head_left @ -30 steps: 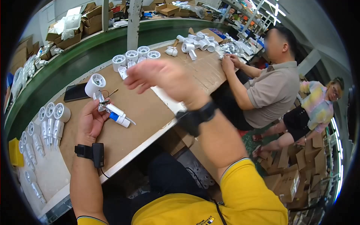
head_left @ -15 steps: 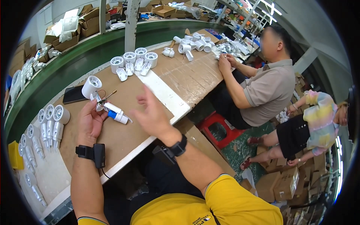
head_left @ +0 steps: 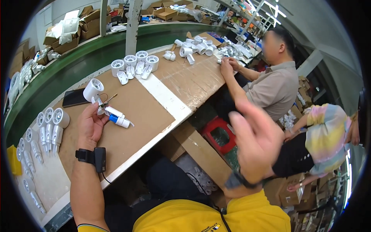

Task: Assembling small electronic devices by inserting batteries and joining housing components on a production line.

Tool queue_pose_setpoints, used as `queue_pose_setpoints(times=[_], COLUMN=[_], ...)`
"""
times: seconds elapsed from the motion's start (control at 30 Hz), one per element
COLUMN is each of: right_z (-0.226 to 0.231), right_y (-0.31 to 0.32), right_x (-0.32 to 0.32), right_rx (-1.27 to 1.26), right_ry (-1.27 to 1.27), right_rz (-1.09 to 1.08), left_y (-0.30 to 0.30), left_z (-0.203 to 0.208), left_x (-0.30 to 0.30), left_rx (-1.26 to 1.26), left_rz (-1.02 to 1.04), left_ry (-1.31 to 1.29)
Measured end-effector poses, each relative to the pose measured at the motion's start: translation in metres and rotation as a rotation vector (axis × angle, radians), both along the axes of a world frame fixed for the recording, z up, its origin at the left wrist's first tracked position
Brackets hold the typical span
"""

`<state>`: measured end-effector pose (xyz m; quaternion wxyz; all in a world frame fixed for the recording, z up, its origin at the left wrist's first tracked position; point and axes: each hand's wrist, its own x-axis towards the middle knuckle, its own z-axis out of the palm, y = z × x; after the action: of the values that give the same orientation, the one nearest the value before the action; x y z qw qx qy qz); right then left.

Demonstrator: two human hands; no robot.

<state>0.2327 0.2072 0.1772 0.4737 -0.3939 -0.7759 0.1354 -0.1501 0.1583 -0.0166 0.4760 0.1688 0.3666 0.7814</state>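
Note:
My left hand [head_left: 91, 125] rests on the brown board, its fingers closed on an opened white device with exposed wires [head_left: 104, 103]. This device has a round white head [head_left: 93, 89], thin wires at its middle and a white tube with a blue band [head_left: 119, 120]. A thin rod with a brass-coloured part sticks out beside the wires. My right hand [head_left: 258, 143] is raised off the table at the right, in front of a co-worker. Motion smears its fingers, and I make out nothing held in them.
A black phone [head_left: 74, 98] lies behind the device. Several finished-looking white devices [head_left: 48, 125] lie at the left. Round white heads [head_left: 130, 61] with loose covers stand at the back. A co-worker [head_left: 272, 83] sits at the right by a red stool [head_left: 219, 135]; another person [head_left: 324, 131] stands beyond.
My right hand has swung away from the device, right and towards me, past the table edge. My left hand stays on the device. The standing person has turned and bent.

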Motion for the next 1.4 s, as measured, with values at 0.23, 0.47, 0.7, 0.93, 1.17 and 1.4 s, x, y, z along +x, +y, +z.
queue_pose_setpoints(times=[0.23, 0.47, 0.7, 0.93, 1.17, 1.4], right_z=[-0.066, -0.056, -0.081, -0.075, -0.020, 0.074], right_y=[0.121, 0.095, 0.062, -0.051, -0.058, 0.191], right_x=[-0.022, -0.022, -0.025, -0.128, -0.235, -0.119], right_rx=[-0.163, -0.107, -0.157, 0.181, 1.155, 1.055], right_ry=[-0.608, -0.630, -0.531, -0.278, -0.125, 0.059], right_rz=[-0.252, -0.272, -0.107, 1.380, 1.205, 0.051], left_y=[0.004, 0.002, -0.005, 0.040, -0.007, 0.009], left_z=[0.005, 0.001, -0.005, 0.000, -0.009, 0.007], left_x=[0.000, -0.003, -0.002, 0.004, -0.008, 0.003], left_rx=[0.029, 0.031, 0.029, 0.142, 0.015, 0.032], left_rz=[-0.010, -0.013, -0.021, -0.184, -0.038, -0.030], left_ry=[0.027, 0.026, 0.012, -0.022, -0.022, 0.008])
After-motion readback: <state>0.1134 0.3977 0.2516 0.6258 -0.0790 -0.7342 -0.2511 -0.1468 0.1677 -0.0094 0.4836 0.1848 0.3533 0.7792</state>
